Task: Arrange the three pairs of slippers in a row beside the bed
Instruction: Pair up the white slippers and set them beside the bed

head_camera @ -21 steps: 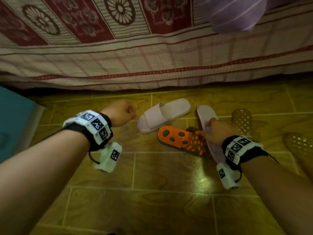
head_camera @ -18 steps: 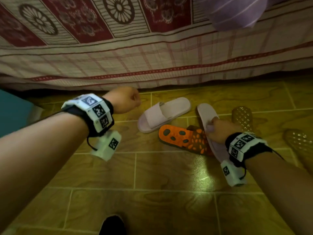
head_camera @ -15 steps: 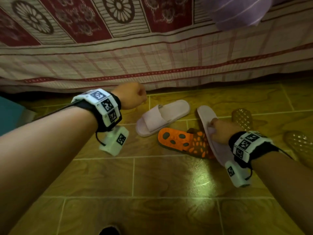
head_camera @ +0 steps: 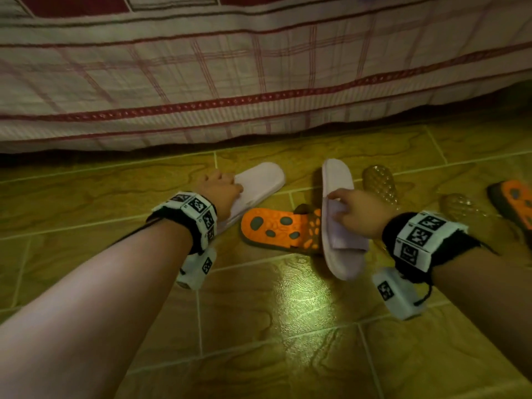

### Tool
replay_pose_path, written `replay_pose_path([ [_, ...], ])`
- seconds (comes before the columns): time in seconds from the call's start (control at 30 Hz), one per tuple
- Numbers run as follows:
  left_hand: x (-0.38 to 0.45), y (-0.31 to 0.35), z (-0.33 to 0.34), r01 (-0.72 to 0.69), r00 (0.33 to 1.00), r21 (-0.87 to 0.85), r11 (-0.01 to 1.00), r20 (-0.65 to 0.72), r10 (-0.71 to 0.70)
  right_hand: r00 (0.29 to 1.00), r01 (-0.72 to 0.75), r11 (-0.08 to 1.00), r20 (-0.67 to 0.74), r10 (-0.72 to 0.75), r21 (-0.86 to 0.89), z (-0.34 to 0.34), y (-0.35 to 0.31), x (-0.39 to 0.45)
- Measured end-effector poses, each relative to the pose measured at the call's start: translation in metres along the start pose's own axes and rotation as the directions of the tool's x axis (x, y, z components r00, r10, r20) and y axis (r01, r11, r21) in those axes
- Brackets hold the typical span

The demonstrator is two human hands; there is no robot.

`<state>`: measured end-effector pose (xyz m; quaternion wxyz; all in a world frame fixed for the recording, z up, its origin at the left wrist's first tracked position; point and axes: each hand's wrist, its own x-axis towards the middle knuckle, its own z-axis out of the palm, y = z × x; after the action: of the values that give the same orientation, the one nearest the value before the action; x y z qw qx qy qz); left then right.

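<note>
Two pale pink slippers lie on the tiled floor in front of the bed. My left hand grips the strap of the left pink slipper, which lies slanted. My right hand holds the strap of the right pink slipper, which points towards the bed. Between them lies an orange slipper with grey spots, its toe end under the right pink slipper. Two clear bumpy slippers sit further right. A second orange slipper shows at the right edge.
The bed's hanging checked sheet fills the top of the view, with a dark gap under it. Glossy yellow-brown floor tiles stretch towards me.
My left hand moved right and down from the air onto the left pink slipper's strap. The view came closer to the floor, and the second orange slipper came into sight.
</note>
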<state>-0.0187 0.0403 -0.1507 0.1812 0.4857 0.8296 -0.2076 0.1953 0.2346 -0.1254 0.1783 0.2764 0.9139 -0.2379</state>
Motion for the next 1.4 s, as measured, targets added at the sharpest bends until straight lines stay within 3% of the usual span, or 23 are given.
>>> replay_pose_path([
  [0.17,-0.017,-0.013,0.005,0.053,0.997,0.157,0.986,0.044,-0.060,1.000,0.013,0.999,0.015,-0.012,-0.042,0.016,-0.008,-0.006],
  [0.27,-0.033,-0.025,0.004,0.096,0.991,0.011,0.995,0.097,-0.097,1.000,0.002,1.000,-0.023,-0.003,-0.021,0.012,-0.013,-0.013],
  [0.4,-0.057,-0.028,-0.002,0.078,0.997,-0.312,0.947,0.031,-0.071,0.994,0.070,0.995,-0.088,-0.064,0.073,0.001,-0.034,-0.021],
  [0.7,-0.095,0.003,-0.044,-0.115,0.992,-0.503,0.857,-0.013,0.126,0.970,0.244,0.969,-0.008,-0.244,0.030,0.006,-0.113,-0.039],
  [0.83,-0.110,0.020,-0.051,-0.133,0.988,-0.558,0.819,-0.005,0.157,0.949,0.311,0.949,0.031,-0.313,0.052,0.017,-0.133,-0.043],
  [1.1,-0.126,0.013,-0.053,-0.060,0.996,-0.661,0.748,-0.090,0.000,0.962,0.269,0.954,0.012,-0.273,0.131,0.013,-0.149,-0.042],
  [1.3,-0.149,-0.008,-0.037,0.009,0.924,-0.436,0.900,-0.340,-0.174,0.955,0.297,0.947,-0.024,-0.296,0.127,0.002,-0.175,-0.033],
  [1.4,-0.171,-0.044,-0.008,0.133,0.896,-0.566,0.813,-0.283,-0.343,0.939,0.345,0.934,-0.034,-0.344,0.090,0.005,-0.203,-0.028],
])
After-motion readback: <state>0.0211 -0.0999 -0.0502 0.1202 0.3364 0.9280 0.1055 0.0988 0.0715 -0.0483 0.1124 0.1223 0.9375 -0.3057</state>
